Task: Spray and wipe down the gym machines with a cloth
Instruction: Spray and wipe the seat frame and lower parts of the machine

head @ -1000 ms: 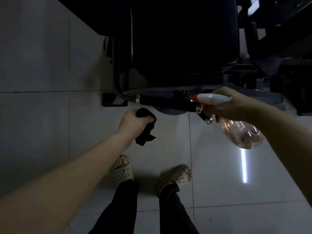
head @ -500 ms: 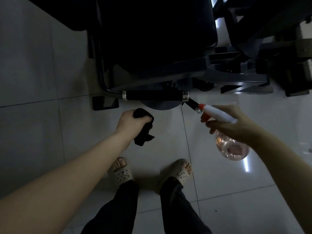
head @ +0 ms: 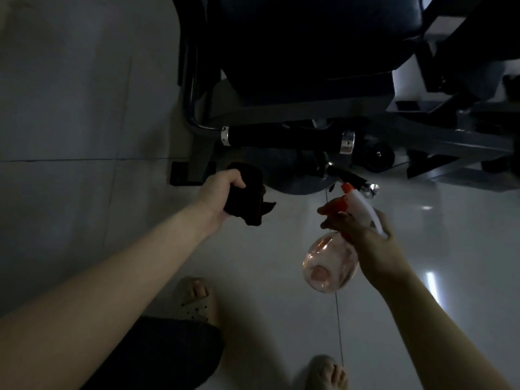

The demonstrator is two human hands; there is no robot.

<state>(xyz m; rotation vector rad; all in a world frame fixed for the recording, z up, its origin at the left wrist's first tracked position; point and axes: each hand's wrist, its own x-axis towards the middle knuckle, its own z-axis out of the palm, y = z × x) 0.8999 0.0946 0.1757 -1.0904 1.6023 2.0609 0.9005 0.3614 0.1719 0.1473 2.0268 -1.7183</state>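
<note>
While the head view looks down onto pale floor tiles (head: 70, 108), the gym machine (head: 309, 52) fills the frame from 11 to 2 o'clock. Its dark padded seat sits above a black foam handle (head: 284, 137) capped by chrome collars. At 7 o'clock from the handle, the left hand (head: 219, 192) is clenched round a bunched black cloth (head: 250, 201). The cloth is clear of the handle, with a loose corner sticking out toward 3 o'clock. At 4 o'clock from the cloth, the right hand (head: 365, 240) grasps the neck of a clear spray bottle (head: 329, 266), fingers curled by the orange trigger. Its orange-tipped nozzle (head: 346, 188) points toward 11 o'clock, near the machine's lower metalwork. At 6 o'clock, two feet in pale sandals (head: 197, 302) stand on the tiles, with a dark trouser leg (head: 157, 350) at 7 o'clock.
</note>
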